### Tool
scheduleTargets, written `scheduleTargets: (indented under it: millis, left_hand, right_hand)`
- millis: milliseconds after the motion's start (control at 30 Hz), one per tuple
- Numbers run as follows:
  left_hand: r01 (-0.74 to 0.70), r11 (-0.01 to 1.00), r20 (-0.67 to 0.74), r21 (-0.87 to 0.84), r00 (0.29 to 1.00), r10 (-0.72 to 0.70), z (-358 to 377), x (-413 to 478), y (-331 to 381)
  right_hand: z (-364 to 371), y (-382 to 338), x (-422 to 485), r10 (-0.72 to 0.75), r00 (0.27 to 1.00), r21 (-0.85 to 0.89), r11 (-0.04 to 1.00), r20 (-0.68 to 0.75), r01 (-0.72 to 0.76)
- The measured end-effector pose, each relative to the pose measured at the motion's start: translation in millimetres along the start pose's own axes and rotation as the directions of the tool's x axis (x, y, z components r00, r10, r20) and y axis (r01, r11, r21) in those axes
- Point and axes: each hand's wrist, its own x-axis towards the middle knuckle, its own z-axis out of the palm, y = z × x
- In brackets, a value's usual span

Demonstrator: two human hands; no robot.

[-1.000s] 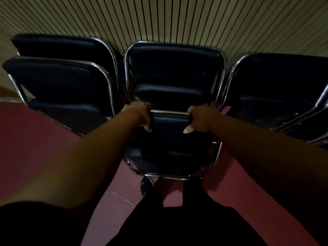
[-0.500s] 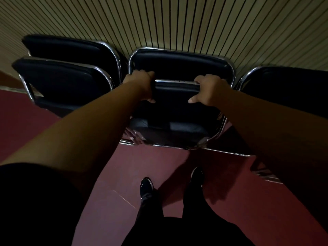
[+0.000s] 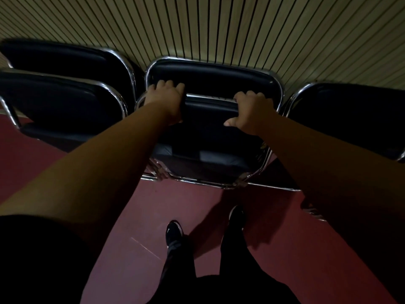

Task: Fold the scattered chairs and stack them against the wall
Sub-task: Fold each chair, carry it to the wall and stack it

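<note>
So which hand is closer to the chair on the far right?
Right. The right hand grips the middle chair's top rail at the end beside the far-right chair; the left hand grips the other end, farther off.

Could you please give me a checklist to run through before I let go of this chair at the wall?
1. Grip: left hand and right hand both hold the top rail of the folded chair: ok.
2. Folded flat, seat against back: ok.
3. Lined up with the chair behind, which leans on the slatted wall: ok.
4. Lower frame set down on the floor: cannot tell.
5. Fingers out of the gap between the two chairs: cannot tell.
6. Shoes standing back from the lower frame: ok.
</note>
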Motion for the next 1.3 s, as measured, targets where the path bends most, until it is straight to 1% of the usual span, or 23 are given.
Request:
scheduleTargets:
  millis: [133, 267, 333, 467, 567, 600, 733, 800, 867, 1000, 1067, 1167, 1300]
  left_hand:
    - [0.024, 0.999, -0.04, -0.024, 0.999, -0.025, 6, -2, 3]
    - [0.058, 0.998, -0.147, -0.035, 0.987, -0.063, 15, -13, 8]
    - [0.058, 0.998, -0.17, -0.039, 0.983, -0.064, 13, -21, 14]
    - [0.044, 0.996, -0.103, -0.083, 0.993, -0.053, -5, -36, 30]
    - [0.03, 0.994, 0.001, -0.104, 1.0, -0.03, -32, -41, 47]
    - [0.027, 0.991, 0.02, -0.131, 0.999, -0.024, -42, -41, 56]
    - [-0.028, 0.979, 0.059, -0.204, 0.997, 0.041, -81, -34, 98]
    - [-0.086, 0.978, 0.053, -0.188, 0.994, 0.098, -96, -32, 128]
    - [-0.159, 0.973, 0.026, -0.165, 0.986, 0.165, -109, -32, 159]
    - [-0.345, 0.934, 0.006, -0.096, 0.938, 0.347, -119, -35, 214]
    - [-0.417, 0.904, 0.026, -0.094, 0.907, 0.421, -119, -31, 235]
    - [-0.503, 0.861, 0.07, -0.077, 0.859, 0.507, -116, -31, 266]
    - [-0.615, 0.785, 0.131, -0.071, 0.774, 0.619, -111, -42, 309]
  right_hand:
    - [3, 3, 2, -0.013, 1.0, -0.007, 1.0, -0.012, 0.013]
    - [3, 5, 1, -0.027, 1.0, -0.019, 0.999, -0.009, 0.026]
    - [2, 11, -4, -0.035, 0.999, 0.0, 0.999, -0.027, 0.035]
    - [-4, 29, -19, -0.052, 0.998, -0.002, 0.999, -0.042, 0.052]
    - [-22, 50, -31, -0.089, 0.996, 0.002, 0.996, 0.026, 0.089]
    - [-30, 56, -34, -0.095, 0.995, 0.018, 0.995, 0.04, 0.094]
    - [-66, 77, -49, -0.09, 0.996, 0.132, 0.987, -0.009, 0.09]
    - [-81, 90, -63, -0.058, 0.998, 0.153, 0.986, -0.037, 0.063]
    - [-92, 106, -76, 0.004, 0.998, 0.209, 0.978, -0.061, 0.009]
    - [-95, 136, -104, 0.155, 0.986, 0.332, 0.935, -0.065, -0.125]
    - [-90, 151, -120, 0.26, 0.965, 0.427, 0.877, -0.042, -0.218]
    - [-79, 173, -150, 0.387, 0.922, 0.49, 0.806, -0.011, -0.333]
    - [-52, 193, -211, 0.559, 0.829, 0.548, 0.687, 0.02, -0.477]
